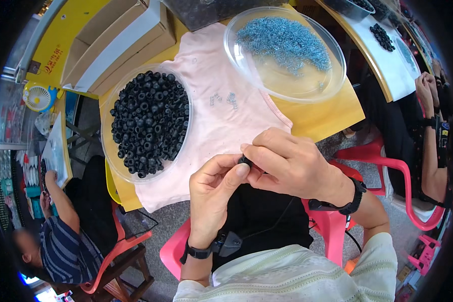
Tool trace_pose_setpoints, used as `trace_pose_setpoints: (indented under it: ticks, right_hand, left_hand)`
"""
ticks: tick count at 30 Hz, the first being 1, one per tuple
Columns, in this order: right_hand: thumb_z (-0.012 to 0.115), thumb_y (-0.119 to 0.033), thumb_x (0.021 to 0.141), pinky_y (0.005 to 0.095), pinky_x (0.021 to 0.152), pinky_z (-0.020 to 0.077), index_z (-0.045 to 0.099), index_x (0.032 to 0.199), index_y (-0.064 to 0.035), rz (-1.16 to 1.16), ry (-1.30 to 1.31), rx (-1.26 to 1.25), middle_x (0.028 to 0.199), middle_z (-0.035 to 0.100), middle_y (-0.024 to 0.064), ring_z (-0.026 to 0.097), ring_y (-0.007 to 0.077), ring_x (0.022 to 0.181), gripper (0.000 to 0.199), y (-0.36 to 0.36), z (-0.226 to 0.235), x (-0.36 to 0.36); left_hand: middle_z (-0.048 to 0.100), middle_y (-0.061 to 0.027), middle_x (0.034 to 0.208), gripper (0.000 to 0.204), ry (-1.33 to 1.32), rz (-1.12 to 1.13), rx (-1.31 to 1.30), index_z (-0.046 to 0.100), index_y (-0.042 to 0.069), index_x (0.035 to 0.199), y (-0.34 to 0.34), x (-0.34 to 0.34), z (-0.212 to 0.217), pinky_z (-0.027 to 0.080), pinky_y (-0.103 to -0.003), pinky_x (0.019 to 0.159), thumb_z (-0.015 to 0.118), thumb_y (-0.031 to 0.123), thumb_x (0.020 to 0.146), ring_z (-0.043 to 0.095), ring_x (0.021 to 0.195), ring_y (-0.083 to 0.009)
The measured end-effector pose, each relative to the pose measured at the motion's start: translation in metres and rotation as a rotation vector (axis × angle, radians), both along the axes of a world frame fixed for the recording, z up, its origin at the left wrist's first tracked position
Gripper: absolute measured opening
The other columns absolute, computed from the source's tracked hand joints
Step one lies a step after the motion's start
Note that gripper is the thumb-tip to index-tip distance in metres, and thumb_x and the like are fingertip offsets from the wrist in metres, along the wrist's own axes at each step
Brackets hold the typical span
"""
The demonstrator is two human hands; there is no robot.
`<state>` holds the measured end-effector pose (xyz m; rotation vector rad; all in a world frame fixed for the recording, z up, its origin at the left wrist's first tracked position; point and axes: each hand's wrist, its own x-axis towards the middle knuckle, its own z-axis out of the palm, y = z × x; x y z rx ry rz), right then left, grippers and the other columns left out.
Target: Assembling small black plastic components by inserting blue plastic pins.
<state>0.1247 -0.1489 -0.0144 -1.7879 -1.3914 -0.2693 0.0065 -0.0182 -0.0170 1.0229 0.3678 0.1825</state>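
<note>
Head view, my hands: My left hand (214,183) and right hand (282,161) meet over my lap, just off the table's near edge, fingertips pinched together on one small black rubber ring (245,161).
Grip: Both hands narrow, thumbs and forefingers closed around the ring; most of it is hidden.
Left of my hands: A clear round tray (108,151) heaped with black rubber rings (150,123) sits on a pink cloth (221,126).
Ahead: A second clear dish (287,83) holds small blue-grey springs (284,43); a few lie loose on the cloth.
Table: Yellow top (327,113), cardboard boxes (118,40) at its far left.
Sides: Other people sit at my left and right on red plastic chairs (402,168).
</note>
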Motion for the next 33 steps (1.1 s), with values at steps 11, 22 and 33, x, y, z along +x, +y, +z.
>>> trace_pose_setpoints:
  ticks: [11, 22, 33]
  right_hand:
    - [0.071, -0.007, 0.07, 0.0328, 0.057, 0.0487, 0.053, 0.081, -0.0035, 0.041, 0.022, 0.019, 0.077, 0.05, 0.0065, 0.059, 0.0221, 0.069, 0.021, 0.004, 0.0, 0.002]
    - [0.075, -0.007, 0.066, 0.0292, 0.056, 0.0495, 0.061, 0.093, -0.0041, -0.007, -0.093, -0.024, 0.081, 0.057, 0.0038, 0.062, 0.0187, 0.07, 0.03, 0.007, -0.001, 0.011]
    - [0.077, -0.025, 0.069, 0.0309, 0.065, 0.0498, 0.061, 0.107, -0.0064, -0.04, -0.053, -0.203, 0.093, 0.06, 0.0024, 0.061, 0.0184, 0.083, 0.045, 0.008, 0.009, 0.01]
  left_hand:
    - [0.068, -0.0093, 0.097, 0.02, 0.005, 0.056, 0.086, 0.062, -0.006, 0.11, -0.004, 0.005, -0.005, 0.052, -0.025, 0.078, 0.06, 0.007, 0.095, 0.064, 0.087, -0.0122]
    - [0.068, -0.0102, 0.099, 0.019, -0.044, 0.094, 0.167, 0.063, -0.004, 0.108, 0.008, 0.014, -0.014, 0.054, -0.028, 0.082, 0.059, 0.008, 0.095, 0.067, 0.088, -0.0156]
    - [0.069, -0.0109, 0.092, 0.013, -0.046, 0.06, -0.058, 0.065, -0.004, 0.101, 0.007, 0.01, -0.009, 0.054, -0.027, 0.078, 0.061, 0.006, 0.093, 0.068, 0.083, -0.0157]
